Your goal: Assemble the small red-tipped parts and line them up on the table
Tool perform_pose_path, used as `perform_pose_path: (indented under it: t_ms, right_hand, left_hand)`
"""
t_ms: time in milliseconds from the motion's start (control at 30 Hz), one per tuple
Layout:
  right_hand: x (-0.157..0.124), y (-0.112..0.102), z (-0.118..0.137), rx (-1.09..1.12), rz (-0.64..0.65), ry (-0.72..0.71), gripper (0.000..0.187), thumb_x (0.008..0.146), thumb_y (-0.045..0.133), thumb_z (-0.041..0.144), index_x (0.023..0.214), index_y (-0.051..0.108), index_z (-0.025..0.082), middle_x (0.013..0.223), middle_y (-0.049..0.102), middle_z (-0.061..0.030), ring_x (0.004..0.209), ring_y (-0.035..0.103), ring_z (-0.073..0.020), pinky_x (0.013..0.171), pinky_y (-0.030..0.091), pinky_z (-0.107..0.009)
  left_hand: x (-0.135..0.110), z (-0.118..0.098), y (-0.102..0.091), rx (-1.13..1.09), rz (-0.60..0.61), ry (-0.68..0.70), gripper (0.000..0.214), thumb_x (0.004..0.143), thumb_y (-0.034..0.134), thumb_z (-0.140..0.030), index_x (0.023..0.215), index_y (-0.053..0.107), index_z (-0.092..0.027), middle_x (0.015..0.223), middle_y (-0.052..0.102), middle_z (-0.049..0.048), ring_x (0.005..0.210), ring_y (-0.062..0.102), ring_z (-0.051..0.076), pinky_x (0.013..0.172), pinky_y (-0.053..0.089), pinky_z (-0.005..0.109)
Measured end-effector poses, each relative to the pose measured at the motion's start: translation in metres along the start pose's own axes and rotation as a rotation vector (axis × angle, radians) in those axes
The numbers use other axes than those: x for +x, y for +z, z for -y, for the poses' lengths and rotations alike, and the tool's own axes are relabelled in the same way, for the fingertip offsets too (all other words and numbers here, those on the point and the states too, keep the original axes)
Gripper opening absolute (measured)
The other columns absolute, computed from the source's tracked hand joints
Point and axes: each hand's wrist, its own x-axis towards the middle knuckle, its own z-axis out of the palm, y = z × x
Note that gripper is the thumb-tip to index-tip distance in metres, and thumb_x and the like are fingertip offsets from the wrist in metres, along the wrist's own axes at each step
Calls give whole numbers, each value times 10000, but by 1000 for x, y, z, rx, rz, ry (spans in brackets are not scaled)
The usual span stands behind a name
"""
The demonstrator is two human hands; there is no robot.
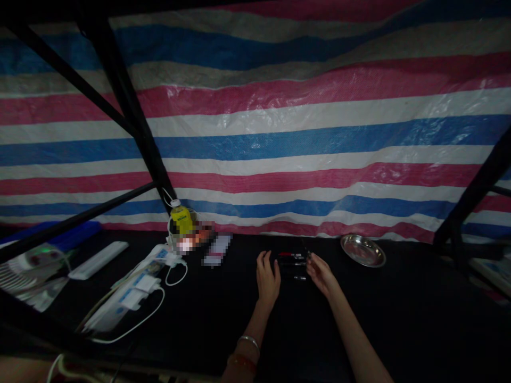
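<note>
Dim overall; the striped tarp (279, 133) catches soft light, the black table (399, 319) sinks into shadow, edges bow, patches look pixelated.

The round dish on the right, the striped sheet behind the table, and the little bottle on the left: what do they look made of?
Dish: probably polished metal, silvery with bright reflections. Striped sheet: likely woven plastic tarpaulin, glossy and wrinkled, with a faint weave. Bottle: seems clear plastic with a yellow label and a white cap; too small to be sure.

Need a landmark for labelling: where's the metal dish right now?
In the head view the metal dish sits on the black table at the right, beyond the right hand, just below the striped tarp.
</note>
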Motion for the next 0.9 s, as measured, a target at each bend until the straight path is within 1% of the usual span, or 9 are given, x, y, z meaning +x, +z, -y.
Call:
perform_pose_path:
  t_ms: [133,267,400,467,567,633,733,800,900]
  right_hand:
    - [0,1,3,114,66,66,342,628,726,462,664,522,190,594,436,54,409,259,-26,337,203,-176]
    - [0,1,5,117,101,87,336,643,713,468,687,519,197,586,419,64,385,205,-17,315,168,-172]
    - [-1,1,3,84,108,148,365,653,713,474,641,493,183,512,350,89,362,153,-1,311,118,-164]
    - [-2,3,1,59,93,164,373,639,729,460,622,490,175,500,353,91,359,164,5,315,113,-163]
    - [-4,5,0,17,87,163,369,599,766,424,622,502,167,506,396,83,360,209,12,323,106,-161]
    - [-5,7,0,-1,87,172,369,576,783,405,626,507,165,489,399,87,353,218,14,328,95,-159]
    - [-7,10,0,-22,83,185,370,558,792,400,648,522,163,460,402,96,339,221,18,333,92,-156]
    - [-8,10,0,-64,100,187,366,569,782,413,655,531,161,443,406,97,330,228,16,334,97,-158]
    - [-8,9,-2,-163,132,193,357,595,757,436,673,553,154,450,444,84,315,239,15,330,96,-168]
  left_hand:
    - [-1,2,2,5,9,9,335,898,373,-246,1221,427,-172,1215,419,139,1110,488,233,921,447,430]
    - [0,3,3,-5,12,23,338,893,384,-244,1225,420,-192,1207,416,127,1101,496,238,913,452,441]
    - [-1,0,0,-13,62,82,361,888,413,-273,1243,404,-205,1216,414,122,1125,484,237,930,443,437]
    - [-2,-2,-2,-15,107,112,385,884,431,-302,1257,396,-213,1227,416,119,1141,477,235,938,438,428]
    - [-3,-5,-4,-19,176,138,439,873,457,-348,1287,371,-229,1253,422,113,1160,468,227,941,436,405]
    - [-4,-5,-4,-31,200,142,482,865,471,-368,1306,340,-225,1262,439,116,1150,479,221,930,441,393]
    - [-4,-3,-3,-62,195,118,546,860,481,-373,1334,276,-197,1229,493,127,1038,545,197,887,461,372]
    - [-4,-2,-3,-79,183,102,571,864,473,-367,1351,235,-187,1201,522,124,954,572,177,867,467,364]
    - [-4,-2,-4,-81,171,116,576,870,463,-362,1361,219,-184,1183,538,117,909,579,167,857,471,359]
